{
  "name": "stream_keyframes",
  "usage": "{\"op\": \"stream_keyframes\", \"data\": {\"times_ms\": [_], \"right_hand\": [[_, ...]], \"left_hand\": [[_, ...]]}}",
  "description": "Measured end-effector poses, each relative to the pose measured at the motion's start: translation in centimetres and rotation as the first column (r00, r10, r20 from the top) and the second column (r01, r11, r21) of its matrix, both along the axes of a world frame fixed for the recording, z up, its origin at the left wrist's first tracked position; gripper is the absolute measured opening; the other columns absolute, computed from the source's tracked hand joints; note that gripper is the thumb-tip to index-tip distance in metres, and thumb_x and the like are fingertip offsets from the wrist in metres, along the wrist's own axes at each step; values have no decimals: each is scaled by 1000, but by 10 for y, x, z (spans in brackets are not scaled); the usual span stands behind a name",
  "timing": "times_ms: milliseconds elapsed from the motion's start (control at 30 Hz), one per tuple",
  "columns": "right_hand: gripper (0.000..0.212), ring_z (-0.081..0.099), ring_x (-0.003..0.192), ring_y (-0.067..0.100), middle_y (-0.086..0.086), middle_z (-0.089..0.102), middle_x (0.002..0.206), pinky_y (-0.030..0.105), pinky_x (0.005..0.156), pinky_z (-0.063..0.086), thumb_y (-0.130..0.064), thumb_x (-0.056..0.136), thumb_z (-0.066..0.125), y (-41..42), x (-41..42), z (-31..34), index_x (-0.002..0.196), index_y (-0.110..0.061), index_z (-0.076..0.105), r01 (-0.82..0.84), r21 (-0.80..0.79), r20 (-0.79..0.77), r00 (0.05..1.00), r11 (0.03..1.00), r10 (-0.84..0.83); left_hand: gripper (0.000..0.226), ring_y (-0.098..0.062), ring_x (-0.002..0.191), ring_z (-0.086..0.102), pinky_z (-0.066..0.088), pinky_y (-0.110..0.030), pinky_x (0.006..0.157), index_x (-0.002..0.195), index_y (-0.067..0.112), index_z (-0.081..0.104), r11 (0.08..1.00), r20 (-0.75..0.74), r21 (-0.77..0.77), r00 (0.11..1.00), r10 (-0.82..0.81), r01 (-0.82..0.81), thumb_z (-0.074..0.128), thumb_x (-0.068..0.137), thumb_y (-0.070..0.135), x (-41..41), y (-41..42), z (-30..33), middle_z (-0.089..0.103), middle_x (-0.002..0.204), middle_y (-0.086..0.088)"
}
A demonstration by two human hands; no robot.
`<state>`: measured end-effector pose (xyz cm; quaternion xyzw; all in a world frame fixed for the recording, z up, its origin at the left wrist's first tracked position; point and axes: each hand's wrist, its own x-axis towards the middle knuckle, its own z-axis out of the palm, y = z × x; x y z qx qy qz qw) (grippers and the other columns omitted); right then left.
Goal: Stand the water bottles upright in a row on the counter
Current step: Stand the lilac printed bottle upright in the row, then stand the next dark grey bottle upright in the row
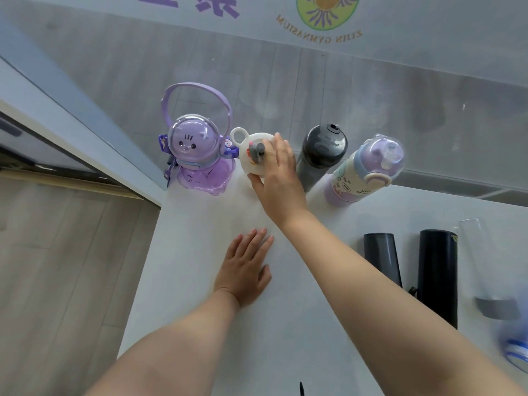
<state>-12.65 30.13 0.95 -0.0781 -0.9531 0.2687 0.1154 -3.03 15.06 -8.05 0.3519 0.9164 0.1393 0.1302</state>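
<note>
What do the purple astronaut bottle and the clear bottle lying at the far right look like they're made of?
The purple astronaut bottle looks like glossy, tinted translucent plastic: the counter shows through its base and its clear dome carries highlights. The clear bottle is transparent with a grey, matte-looking cap; its thin see-through wall could be glass or hard plastic, which this view cannot settle.

A gymnasium — wall logo [323,15] reads "ZIJIN GYMNASIUM", mirrored.
</note>
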Motion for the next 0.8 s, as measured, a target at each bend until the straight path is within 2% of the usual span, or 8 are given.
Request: {"op": "stream_keyframes", "data": {"times_ms": [133, 267, 467, 633, 733, 800], "right_hand": [[69, 30, 138, 48, 30, 33, 148, 51, 114, 29, -15, 84, 68, 1, -5, -1, 141, 8, 38, 12, 4, -4, 1000, 1000, -12], [76, 20, 145, 39, 26, 22, 155, 39, 119, 16, -20, 86, 65, 3, 11, 9, 147, 6, 26, 11, -17, -7, 1000, 1000, -11], [57, 39, 136, 35, 23, 44, 144, 40, 114, 30, -5, 82, 59, 20, 80, 20, 136, 5, 46, -41, -30, -102, 994, 999, 38], [46, 49, 121, 30, 15, 56, 128, 42, 104, 40, -8, 83, 56, 52, 158, 1, 128, -1, 53, 115, 19, -7, 993, 993, -115], [44, 48, 121, 28, 12, 56, 128, 42, 104, 40, -13, 84, 52, 68, 203, -9, 127, -4, 52, 268, 24, 36, 963, 963, -269], [48, 49, 119, 29, 13, 55, 128, 42, 103, 40, -9, 81, 55, 75, 229, -11, 129, -3, 49, 364, 15, 47, 930, 931, -364]], "left_hand": [[63, -21, 142, 27, 17, -42, 115, 144, 17, 38, 1000, 1, -2, 1000, 1, -1, 45, 83, 33, 0, 0, 0, 33, 154, -3], [64, -22, 143, 25, 17, -43, 115, 145, 18, 36, 1000, 2, -26, 1000, -7, 7, 45, 84, 32, 0, 0, -1, 32, 154, -4], [65, -22, 144, 23, 13, -43, 116, 147, 19, 32, 998, -2, -66, 1000, -21, 20, 42, 85, 35, 0, 0, -4, 30, 155, -4], [64, -22, 139, 28, 12, -40, 115, 143, 18, 39, 999, -17, -48, 1000, -12, 11, 40, 82, 36, 0, 1, -1, 37, 152, -6], [64, -23, 139, 30, 14, -41, 115, 142, 17, 41, 1000, -23, -30, 1000, -3, 2, 40, 81, 34, 1, 2, 0, 37, 151, -5], [64, -23, 139, 31, 16, -42, 115, 143, 17, 41, 1000, -35, -31, 999, -6, 5, 39, 82, 34, 1, 2, 0, 37, 151, -6]]}}
